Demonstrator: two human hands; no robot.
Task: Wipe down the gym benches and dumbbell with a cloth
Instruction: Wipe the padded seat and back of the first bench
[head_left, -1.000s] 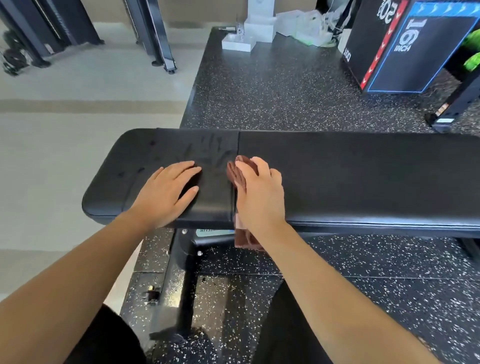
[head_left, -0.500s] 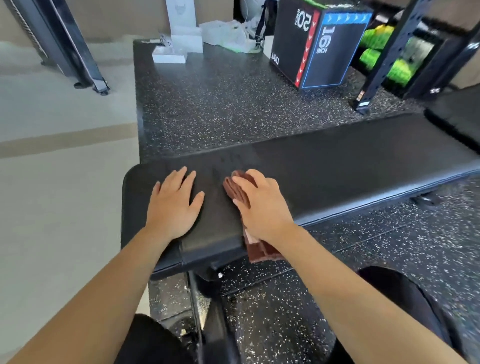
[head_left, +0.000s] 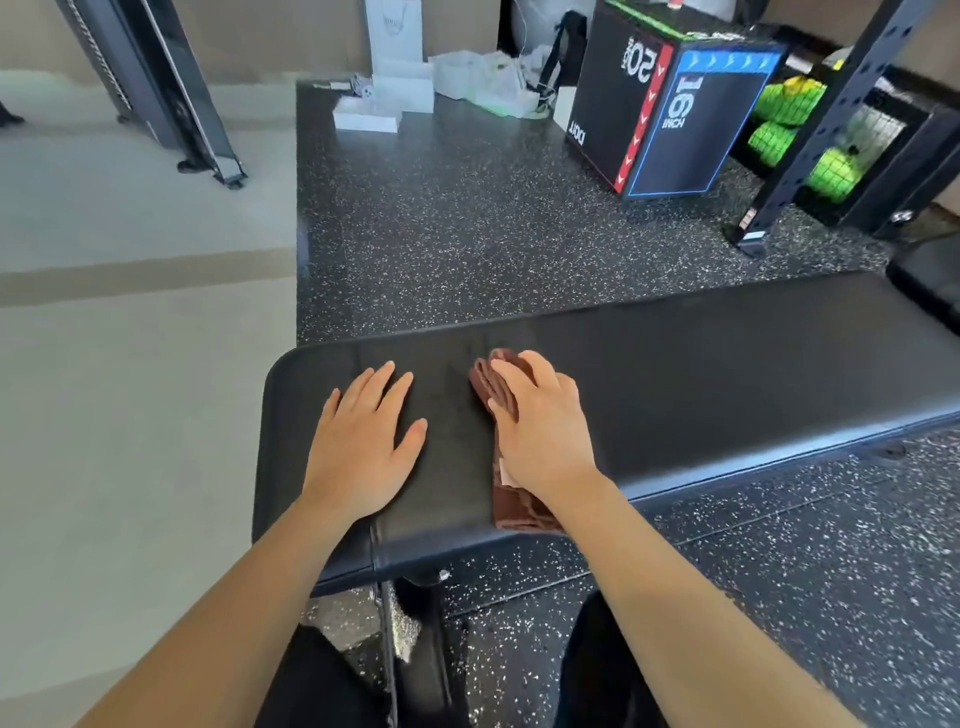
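Both arms reach forward and down, bare to the elbow, and both hands are on the bench (head_left: 727, 364). The left hand (head_left: 363, 447) lies palm down on the pad near its left end, fingers straight and slightly fanned, thumb angled out to the right, holding nothing. The right hand (head_left: 540, 431) sits just beside it, a strip of bare pad between the two. It presses down on the cloth (head_left: 491, 387), fingers laid over the top in a gentle curve, not pinching and not wrapped around it. The wrist crosses the pad's near edge.

The cloth is brown and folded into a long, narrow bundle with several layers showing at its far end. It lies across the width of the pad under the right palm, poking out past the fingertips, and its near end hangs over the pad's near edge by the forearm. A small pale tag shows on it below the hand.

The bench is black, padded and glossy, running from lower left to the right edge of the view, with a seam across it near the left wrist. It stands on a dark speckled mat (head_left: 467, 223), beside pale floor (head_left: 130, 364). At the back sits a black box (head_left: 675, 119) with blue and red trim, near a dark rack (head_left: 810, 135).
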